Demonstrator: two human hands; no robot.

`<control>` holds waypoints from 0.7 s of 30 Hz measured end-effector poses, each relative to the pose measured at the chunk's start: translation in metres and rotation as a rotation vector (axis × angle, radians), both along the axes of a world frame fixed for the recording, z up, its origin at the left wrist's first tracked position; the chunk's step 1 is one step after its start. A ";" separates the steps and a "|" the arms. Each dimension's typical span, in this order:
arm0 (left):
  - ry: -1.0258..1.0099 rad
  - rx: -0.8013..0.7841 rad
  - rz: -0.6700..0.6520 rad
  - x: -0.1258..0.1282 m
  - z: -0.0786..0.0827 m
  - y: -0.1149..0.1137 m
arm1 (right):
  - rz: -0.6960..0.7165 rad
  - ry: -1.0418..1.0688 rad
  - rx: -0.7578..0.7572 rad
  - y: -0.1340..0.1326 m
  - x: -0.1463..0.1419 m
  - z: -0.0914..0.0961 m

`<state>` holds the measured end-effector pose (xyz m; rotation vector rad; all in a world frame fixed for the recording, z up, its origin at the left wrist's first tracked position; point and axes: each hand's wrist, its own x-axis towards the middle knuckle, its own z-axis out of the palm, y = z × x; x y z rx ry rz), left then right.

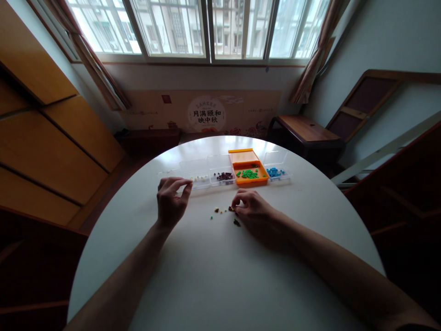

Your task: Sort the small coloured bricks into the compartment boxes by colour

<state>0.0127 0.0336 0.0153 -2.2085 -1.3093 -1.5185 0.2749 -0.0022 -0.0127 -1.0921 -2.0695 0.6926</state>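
Above the near side of a clear box of small yellow pieces point(197, 178), my left hand point(172, 200) is raised with thumb and forefinger pinched; whatever lies between the tips is too small to make out. My right hand point(253, 204) rests on the white table, its fingers closed on a small dark brown brick point(230, 208). Left of those fingers lie another brown piece point(217, 210), a few tiny yellow pieces point(221, 212) and one small green piece point(211, 218). A dark green piece point(236, 222) sits just below the right fingertips.
Beyond my hands, a row of open boxes crosses the round table point(193, 276): a clear one with dark brown bricks point(224, 176), an orange box point(253, 181) with green bricks point(248, 174), and a clear one with blue bricks point(274, 172). A wooden stool point(308, 128) stands behind.
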 end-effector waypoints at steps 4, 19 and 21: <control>0.053 0.017 -0.043 0.006 -0.001 -0.004 | -0.033 -0.140 0.035 -0.005 -0.004 0.005; 0.243 0.003 -0.248 0.022 0.001 -0.020 | -0.038 0.088 -0.145 -0.002 -0.013 0.008; 0.278 0.005 -0.296 0.026 0.001 -0.025 | 0.001 0.275 -0.262 0.000 -0.015 0.008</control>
